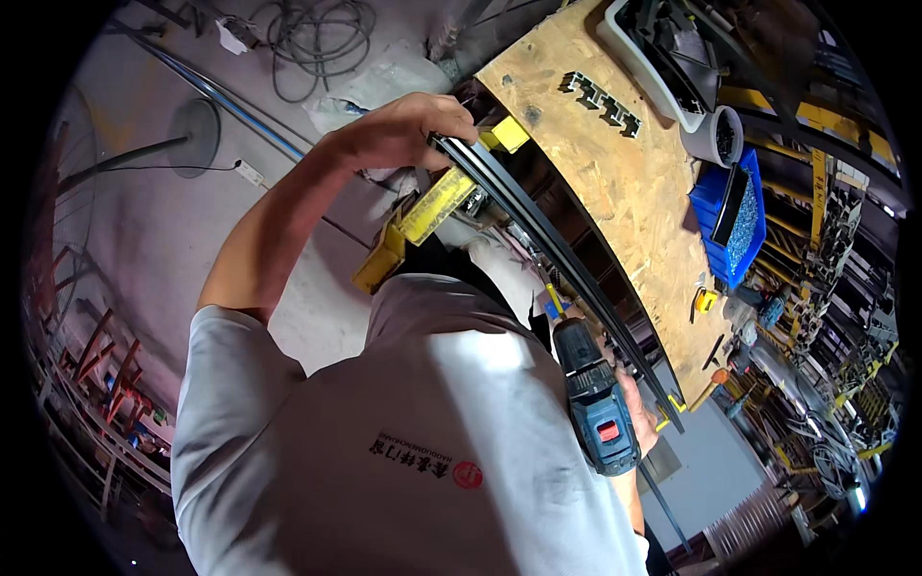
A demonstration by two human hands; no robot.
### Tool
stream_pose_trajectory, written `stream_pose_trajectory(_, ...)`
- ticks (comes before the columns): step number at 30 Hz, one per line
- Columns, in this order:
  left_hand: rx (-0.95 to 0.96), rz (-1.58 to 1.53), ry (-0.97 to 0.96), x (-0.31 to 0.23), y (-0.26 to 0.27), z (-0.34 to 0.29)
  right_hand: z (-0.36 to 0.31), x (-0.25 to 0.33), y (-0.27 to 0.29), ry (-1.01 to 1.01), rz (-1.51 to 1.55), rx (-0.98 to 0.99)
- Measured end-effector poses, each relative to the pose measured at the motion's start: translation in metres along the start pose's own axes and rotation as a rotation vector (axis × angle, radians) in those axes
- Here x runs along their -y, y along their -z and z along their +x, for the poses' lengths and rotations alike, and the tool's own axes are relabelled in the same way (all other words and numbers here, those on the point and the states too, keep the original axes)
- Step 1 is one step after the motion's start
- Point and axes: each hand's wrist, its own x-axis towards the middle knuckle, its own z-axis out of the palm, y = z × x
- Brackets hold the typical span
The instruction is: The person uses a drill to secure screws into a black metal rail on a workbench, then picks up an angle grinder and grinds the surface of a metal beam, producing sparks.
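Observation:
My left hand [420, 127] is closed round the upper end of a long black metal profile [552, 235]. The profile slants down to the right, alongside the workbench edge. Beneath its upper end are a worn yellow bracket [437, 204] and a smaller yellow block [507, 134]. On the right, a blue and black cordless drill [594, 403] is in my right hand [638, 411], close to the profile's lower part. The drill body hides most of those fingers, and I cannot make out its tip.
On the chipboard workbench [615, 192] lie several short black profile pieces [602, 103], a grey-white bin [672, 91], a white bucket [715, 136], a blue bin [715, 226] of small fasteners and a yellow tape measure [706, 301]. Coiled cable [317, 43] lies on the floor.

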Motion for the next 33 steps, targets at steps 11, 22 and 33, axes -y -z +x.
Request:
stream_pose_trajectory(11, -0.037, -0.430, 0.107, 0.030, -0.011, -0.011, 0.059, 0.073, -0.024, 0.069, -0.242, 0.207)
stream_pose_trajectory(22, -0.051, -0.501, 0.048, 0.048, -0.023, -0.011, 0.085, 0.089, -0.036, -0.320, -0.094, 0.277)
stream_pose_trajectory(33, -0.137, -0.467, -0.036, 0.051, -0.029, -0.011, 0.121, 0.102, -0.049, 0.001, -0.213, 0.338)
